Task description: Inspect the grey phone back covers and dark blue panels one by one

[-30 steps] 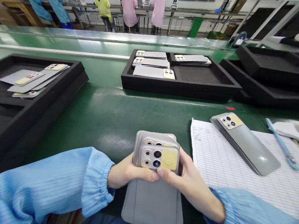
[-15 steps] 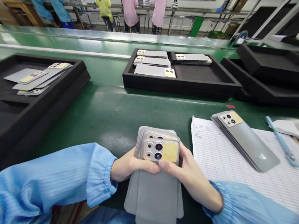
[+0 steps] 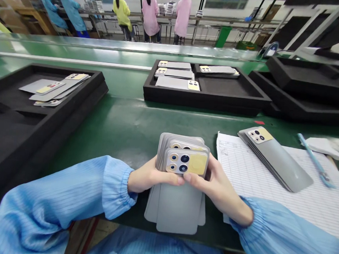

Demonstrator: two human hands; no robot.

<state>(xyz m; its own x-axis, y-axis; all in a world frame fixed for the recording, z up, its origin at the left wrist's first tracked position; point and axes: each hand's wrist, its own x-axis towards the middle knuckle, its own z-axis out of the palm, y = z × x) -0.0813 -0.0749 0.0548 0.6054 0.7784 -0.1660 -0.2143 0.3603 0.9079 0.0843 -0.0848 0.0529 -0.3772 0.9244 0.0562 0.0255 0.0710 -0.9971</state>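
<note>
Both my hands grip one fanned stack of grey phone back covers (image 3: 178, 199) over the near edge of the green bench. My left hand (image 3: 148, 178) wraps its left side, thumb across the front. My right hand (image 3: 214, 186) wraps the right side, thumb meeting the left one just under the camera cut-outs and yellow film of the top cover. A second small stack of grey covers (image 3: 273, 158) lies on a lined paper sheet (image 3: 314, 199) to my right.
A black foam tray (image 3: 70, 106) with several covers sits at left, another black tray (image 3: 207, 98) with covers straight ahead, stacked black trays (image 3: 309, 88) at right. A light-blue tool (image 3: 313, 159) and a white cloth (image 3: 323, 146) lie by the paper. Several gowned people stand at a far bench.
The stack in my hands sits slightly higher and farther from me in view; the view has tilted down a little. My grip is unchanged.
</note>
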